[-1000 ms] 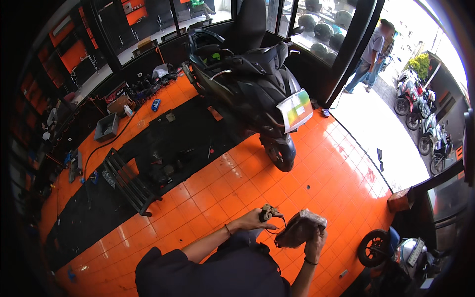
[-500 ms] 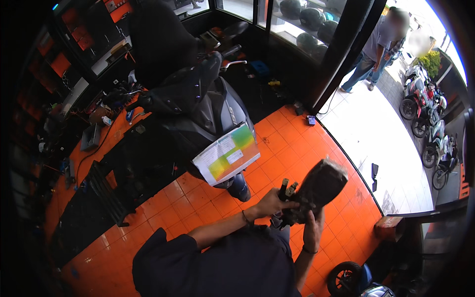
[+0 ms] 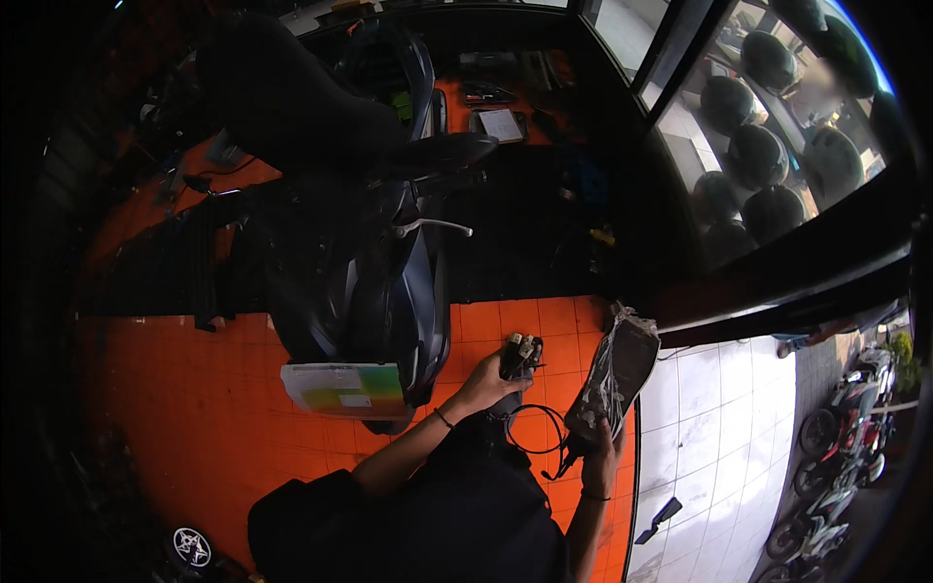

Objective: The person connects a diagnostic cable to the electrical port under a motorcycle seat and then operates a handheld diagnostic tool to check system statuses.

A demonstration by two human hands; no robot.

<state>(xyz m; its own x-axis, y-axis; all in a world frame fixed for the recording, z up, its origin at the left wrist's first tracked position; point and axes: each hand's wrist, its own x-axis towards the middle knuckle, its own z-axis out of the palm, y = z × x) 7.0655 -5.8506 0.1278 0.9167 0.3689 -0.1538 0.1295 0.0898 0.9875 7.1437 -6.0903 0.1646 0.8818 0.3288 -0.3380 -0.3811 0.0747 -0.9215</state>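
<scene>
fittings [image 3: 522, 356] gripped in l hand [image 3: 486, 386], plastic-wrapped blk part [image 3: 614, 374] held in r hand [image 3: 600, 466]

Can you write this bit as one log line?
left hand: holding small parts | right hand: holding plastic-wrapped dark piece | black cable: between hands

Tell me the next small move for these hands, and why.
Bringing the left hand toward the right hand to gather the black cable seems sensible: it hangs in a loose loop between them, while the left hand grips small dark parts and the right holds a plastic-wrapped dark piece.
</scene>
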